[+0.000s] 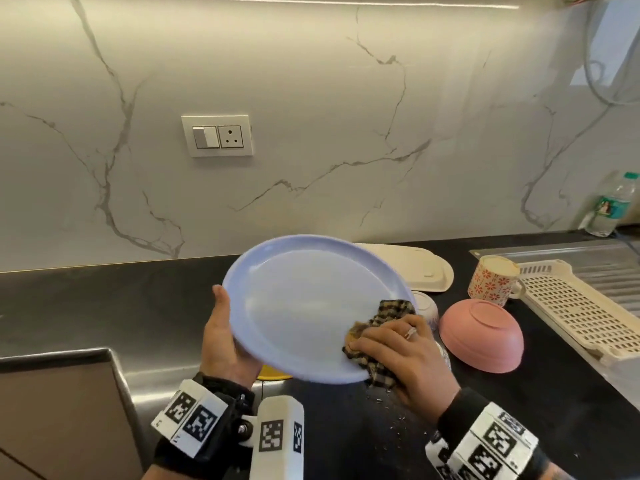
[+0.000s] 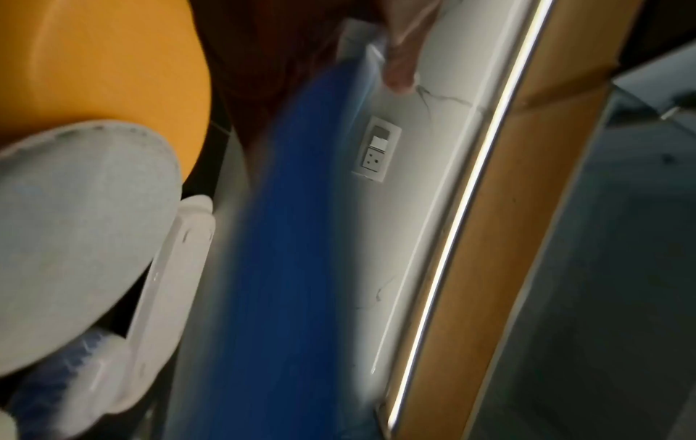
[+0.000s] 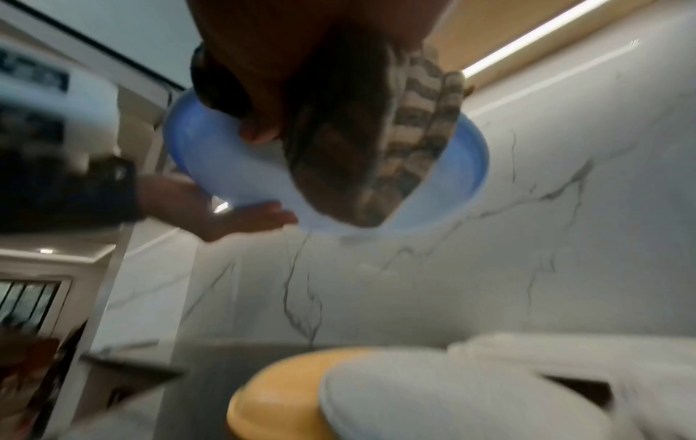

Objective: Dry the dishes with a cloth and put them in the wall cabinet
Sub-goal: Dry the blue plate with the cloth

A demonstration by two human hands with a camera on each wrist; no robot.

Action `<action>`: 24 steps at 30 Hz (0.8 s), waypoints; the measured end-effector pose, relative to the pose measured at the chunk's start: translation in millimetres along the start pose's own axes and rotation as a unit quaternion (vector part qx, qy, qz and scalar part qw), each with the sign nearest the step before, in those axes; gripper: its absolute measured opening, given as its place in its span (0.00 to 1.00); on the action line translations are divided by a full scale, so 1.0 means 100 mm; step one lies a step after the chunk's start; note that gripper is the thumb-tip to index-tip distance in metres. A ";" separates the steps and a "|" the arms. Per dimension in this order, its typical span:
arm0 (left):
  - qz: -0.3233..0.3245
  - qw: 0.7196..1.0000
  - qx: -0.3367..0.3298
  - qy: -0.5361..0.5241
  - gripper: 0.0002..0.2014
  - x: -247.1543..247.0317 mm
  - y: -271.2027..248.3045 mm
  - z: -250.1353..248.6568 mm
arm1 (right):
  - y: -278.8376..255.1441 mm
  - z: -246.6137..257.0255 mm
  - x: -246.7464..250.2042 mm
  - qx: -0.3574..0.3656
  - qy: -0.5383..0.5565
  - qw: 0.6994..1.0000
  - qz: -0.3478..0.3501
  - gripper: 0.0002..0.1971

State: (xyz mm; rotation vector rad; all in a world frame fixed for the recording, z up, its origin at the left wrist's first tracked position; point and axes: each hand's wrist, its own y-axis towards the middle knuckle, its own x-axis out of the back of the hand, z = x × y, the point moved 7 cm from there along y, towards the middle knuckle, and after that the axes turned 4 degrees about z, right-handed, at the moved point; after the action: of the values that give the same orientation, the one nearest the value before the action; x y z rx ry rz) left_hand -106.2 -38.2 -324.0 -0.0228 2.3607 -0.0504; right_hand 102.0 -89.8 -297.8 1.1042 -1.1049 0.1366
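A pale blue plate is held tilted above the black counter. My left hand grips its left rim, thumb on the top face, fingers hidden underneath. My right hand presses a brown checked cloth against the plate's lower right rim, fingers curled over the cloth. In the right wrist view the cloth is wrapped over the plate edge. In the left wrist view the plate is a blurred blue band beside my thumb.
On the counter to the right lie an upturned pink bowl, a flowered mug, a cream tray and a cream drying rack. A patterned bowl and a yellow dish sit under the plate. A water bottle stands far right.
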 end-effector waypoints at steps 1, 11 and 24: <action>0.007 1.000 -0.006 -0.003 0.39 -0.03 0.00 -0.03 | 0.07 -0.05 0.12 -0.023 0.045 0.999 -0.010 0.12; 0.031 0.986 -0.030 0.159 0.59 0.08 0.04 0.14 | 0.08 -1.02 0.38 -0.400 0.599 0.653 -0.236 0.18; -0.008 0.996 -0.067 0.053 0.31 -0.13 0.05 -0.05 | -0.19 -1.07 0.23 -0.466 0.436 0.703 -0.314 0.26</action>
State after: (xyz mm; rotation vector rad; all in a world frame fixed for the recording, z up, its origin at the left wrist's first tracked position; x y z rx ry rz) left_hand -100.8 -32.9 -311.7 -0.1063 2.4667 0.1029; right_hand 192.9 -26.8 -293.4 0.3006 0.1741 -0.3933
